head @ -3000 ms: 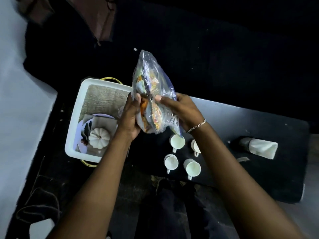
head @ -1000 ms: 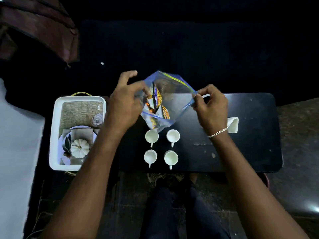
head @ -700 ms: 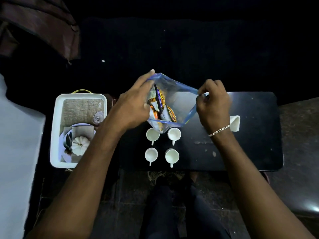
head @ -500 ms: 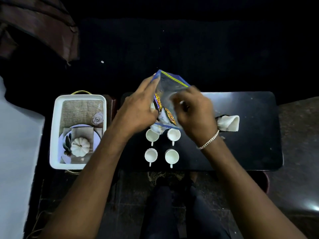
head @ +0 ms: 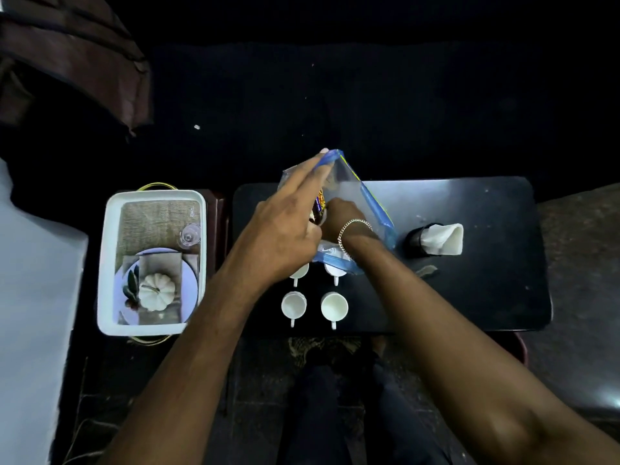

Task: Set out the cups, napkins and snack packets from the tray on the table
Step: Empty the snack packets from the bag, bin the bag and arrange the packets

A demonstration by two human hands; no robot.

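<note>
My left hand (head: 281, 236) pinches the bag (head: 365, 209) open, my right hand (head: 339, 218) inside, grip hidden; the bag could sag onto the cups (head: 333, 307) below.

The left hand (head: 285, 236) holds up the near side of a clear zip bag (head: 355, 196) by its blue rim, above the black table (head: 486, 297). The right hand (head: 339, 216), with a chain bracelet (head: 352, 229) at the wrist, reaches inside the bag among the colourful snack packets (head: 320, 203). Four white cups (head: 333, 307) stand in a square below the bag. A rolled napkin (head: 443, 238) sits in a dark holder to the right. The white tray (head: 107, 263) sits left of the table, holding a plate, a small white pumpkin (head: 156, 292) and a glass (head: 190, 234).
</note>
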